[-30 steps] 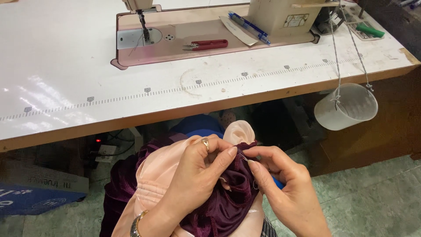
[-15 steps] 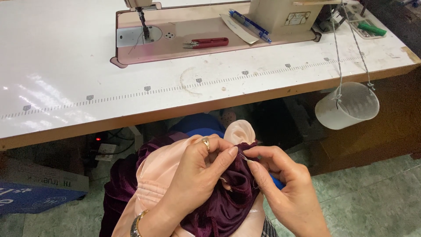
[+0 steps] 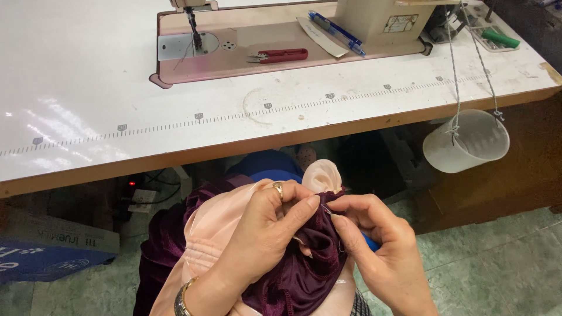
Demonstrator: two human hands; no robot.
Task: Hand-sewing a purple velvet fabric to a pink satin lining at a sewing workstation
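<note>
The left hand (image 3: pixel 266 234) pinches a fold of the dark purple cloth (image 3: pixel 304 275) between thumb and forefinger, fingers closed tight on it. The right hand (image 3: pixel 377 251) nips the same edge just beside it, fingertips closed on the cloth and apparently a thin needle. The cloth looks light, limp and slippery, best gripped close to the seam. It lies with pale pink lining (image 3: pixel 216 228) on the lap, below the white table (image 3: pixel 88 105) and sewing machine (image 3: pixel 281 35).
</note>
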